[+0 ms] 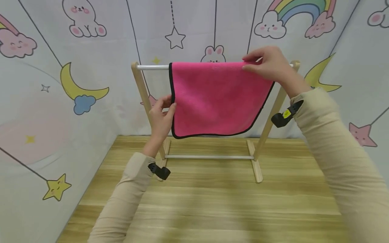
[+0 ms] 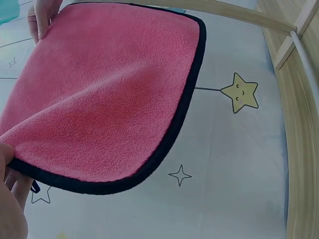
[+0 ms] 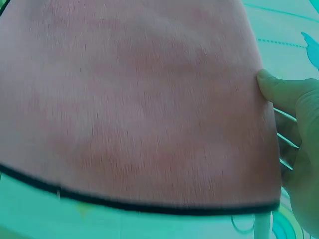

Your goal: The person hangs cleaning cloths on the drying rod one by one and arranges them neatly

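Note:
A pink towel (image 1: 218, 98) with black edging hangs folded over the white top bar (image 1: 153, 67) of a wooden rack. My left hand (image 1: 162, 116) pinches the towel's left edge about halfway down, and in the left wrist view the thumb (image 2: 6, 153) lies over the black trim with fingers beneath. Up at the fold on the right, my right hand (image 1: 267, 65) grips the towel, thumb in front and fingers over the top. The right wrist view shows that thumb (image 3: 271, 87) against the cloth; the fingers behind are partly hidden.
The rack's wooden legs (image 1: 273, 111) stand on a wood-grain surface (image 1: 212, 202), joined low down by a white crossbar (image 1: 209, 157). Behind and to the left hangs a white cloth backdrop (image 1: 118, 44) printed with stars, moons and clouds. Each wrist wears a black camera strap (image 1: 159, 171).

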The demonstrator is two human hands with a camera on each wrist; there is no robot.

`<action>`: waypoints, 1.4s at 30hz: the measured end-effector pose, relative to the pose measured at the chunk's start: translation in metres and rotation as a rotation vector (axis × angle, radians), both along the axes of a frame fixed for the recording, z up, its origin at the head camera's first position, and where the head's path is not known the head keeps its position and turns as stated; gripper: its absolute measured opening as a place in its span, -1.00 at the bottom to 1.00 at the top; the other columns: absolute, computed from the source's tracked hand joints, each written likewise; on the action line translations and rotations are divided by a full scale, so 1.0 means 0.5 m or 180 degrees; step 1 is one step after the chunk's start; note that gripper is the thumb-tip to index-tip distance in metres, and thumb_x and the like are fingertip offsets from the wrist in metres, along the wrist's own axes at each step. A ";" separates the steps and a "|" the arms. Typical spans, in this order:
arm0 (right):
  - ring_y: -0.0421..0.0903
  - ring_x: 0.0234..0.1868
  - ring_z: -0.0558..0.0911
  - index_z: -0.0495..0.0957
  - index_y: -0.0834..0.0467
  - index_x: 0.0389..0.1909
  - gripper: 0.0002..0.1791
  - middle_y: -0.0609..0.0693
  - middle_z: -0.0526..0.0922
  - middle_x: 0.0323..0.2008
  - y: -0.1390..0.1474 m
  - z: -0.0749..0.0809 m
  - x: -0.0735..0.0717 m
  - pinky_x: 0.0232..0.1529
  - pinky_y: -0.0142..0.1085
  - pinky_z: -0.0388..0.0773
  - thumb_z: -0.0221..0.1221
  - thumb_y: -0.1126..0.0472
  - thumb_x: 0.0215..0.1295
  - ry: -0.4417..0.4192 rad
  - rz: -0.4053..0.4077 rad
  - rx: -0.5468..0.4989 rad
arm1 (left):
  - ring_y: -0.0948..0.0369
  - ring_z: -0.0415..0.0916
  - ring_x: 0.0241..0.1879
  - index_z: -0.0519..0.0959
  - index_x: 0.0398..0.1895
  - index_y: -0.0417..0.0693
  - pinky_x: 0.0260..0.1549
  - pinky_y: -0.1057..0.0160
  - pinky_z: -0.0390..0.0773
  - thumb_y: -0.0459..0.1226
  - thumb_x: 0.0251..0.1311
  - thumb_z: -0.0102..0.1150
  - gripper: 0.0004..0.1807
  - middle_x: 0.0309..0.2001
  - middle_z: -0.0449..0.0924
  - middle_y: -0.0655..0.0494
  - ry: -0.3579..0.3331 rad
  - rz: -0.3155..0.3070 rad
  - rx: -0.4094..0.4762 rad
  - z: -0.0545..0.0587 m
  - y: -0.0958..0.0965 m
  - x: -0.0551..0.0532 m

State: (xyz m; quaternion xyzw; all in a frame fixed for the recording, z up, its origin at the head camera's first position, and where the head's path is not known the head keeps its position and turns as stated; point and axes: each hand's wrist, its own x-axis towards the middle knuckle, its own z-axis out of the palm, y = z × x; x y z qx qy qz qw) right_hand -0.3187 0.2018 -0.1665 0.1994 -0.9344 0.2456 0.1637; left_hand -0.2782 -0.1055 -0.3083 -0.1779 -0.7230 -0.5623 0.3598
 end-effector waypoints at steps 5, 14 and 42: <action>-0.22 -0.38 0.48 0.60 0.25 -0.11 -0.65 0.14 0.61 -0.20 0.028 -0.001 0.004 -0.45 -0.59 0.37 0.20 0.11 0.16 0.0076 -0.0082 -0.0044 | 0.09 0.53 -0.34 0.52 -0.15 -0.39 -0.47 0.60 0.51 -0.46 0.10 0.14 -0.77 -0.30 0.58 -0.19 0.0096 0.0097 -0.0069 0.002 -0.007 -0.001; -0.12 -0.36 0.46 0.64 0.25 -0.19 -0.74 0.11 0.61 -0.26 0.016 0.013 -0.002 -0.46 -0.51 0.34 0.12 0.17 0.24 0.0463 -0.0239 0.0174 | 0.15 0.52 -0.36 0.53 -0.15 -0.41 -0.48 0.59 0.51 -0.49 0.10 0.12 -0.77 -0.31 0.58 -0.20 0.0286 0.0099 -0.0075 0.030 -0.012 -0.003; -0.38 -0.28 0.45 0.61 0.26 -0.14 -0.72 0.11 0.65 -0.24 0.045 -0.054 0.059 -0.19 -0.58 0.41 0.21 0.21 0.15 0.1125 0.0094 -0.0491 | 0.25 0.48 -0.33 0.52 -0.09 -0.32 -0.41 0.53 0.54 -0.42 0.17 0.09 -0.76 -0.24 0.57 -0.13 0.0143 0.0240 0.0081 0.087 -0.017 -0.010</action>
